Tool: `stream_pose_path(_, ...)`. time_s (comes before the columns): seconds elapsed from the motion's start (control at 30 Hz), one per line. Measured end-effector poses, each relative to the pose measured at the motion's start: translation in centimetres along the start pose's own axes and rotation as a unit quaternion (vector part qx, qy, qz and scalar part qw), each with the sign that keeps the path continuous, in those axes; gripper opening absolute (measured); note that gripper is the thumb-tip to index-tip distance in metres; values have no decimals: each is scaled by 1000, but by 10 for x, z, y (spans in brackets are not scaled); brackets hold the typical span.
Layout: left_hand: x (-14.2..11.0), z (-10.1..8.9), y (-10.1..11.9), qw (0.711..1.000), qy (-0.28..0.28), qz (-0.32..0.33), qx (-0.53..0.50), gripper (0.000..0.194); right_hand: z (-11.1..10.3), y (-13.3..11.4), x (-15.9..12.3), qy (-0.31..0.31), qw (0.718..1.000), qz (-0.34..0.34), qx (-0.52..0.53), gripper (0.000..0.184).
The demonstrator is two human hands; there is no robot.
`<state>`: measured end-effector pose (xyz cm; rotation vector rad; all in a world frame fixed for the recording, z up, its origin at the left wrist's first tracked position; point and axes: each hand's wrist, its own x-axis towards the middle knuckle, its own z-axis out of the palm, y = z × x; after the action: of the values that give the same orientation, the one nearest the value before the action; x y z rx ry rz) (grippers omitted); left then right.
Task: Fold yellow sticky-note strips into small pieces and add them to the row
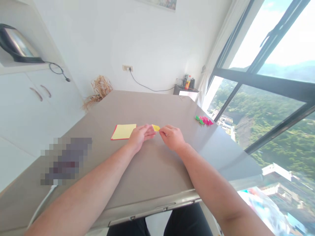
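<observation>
The small yellow paper is in the gap between the two hands, over the middle of the table. It sits just past the tips of the left hand and right up against the right hand. The part that shows runs mostly side to side, from one hand to the other. That line seems to matter most for the next move, as each hand has one end close by.

The right fingers are bent and look like they pinch the paper's right end. The left fingers are stretched out nearly straight, with small gaps, and point at the paper. I can't tell if they pinch it too. The right hand looks a bit nearer.

A bigger yellow sheet with red edges lies on the left, partly behind the left hand. Small pink and green shapes sit well off to the right.
</observation>
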<state>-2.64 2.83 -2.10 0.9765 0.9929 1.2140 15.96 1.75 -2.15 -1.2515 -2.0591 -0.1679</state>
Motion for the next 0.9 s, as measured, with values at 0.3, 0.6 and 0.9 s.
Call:
stream_pose_path(0.3, 6, -6, -9, 985, -66, -2, 161, 31, -58, 131, 9, 27, 924, 369, -99, 25)
stream_pose_path(0.6, 14, -12, -18, 974, -84, 26, 208, 48, -64, 191, -16, 2, 891, 429, -145, 25)
stream_pose_path(0.9, 11, -12, -15, 967, -89, 24, 237, 45, -54, 201, -10, -2, 880, 446, -163, 28)
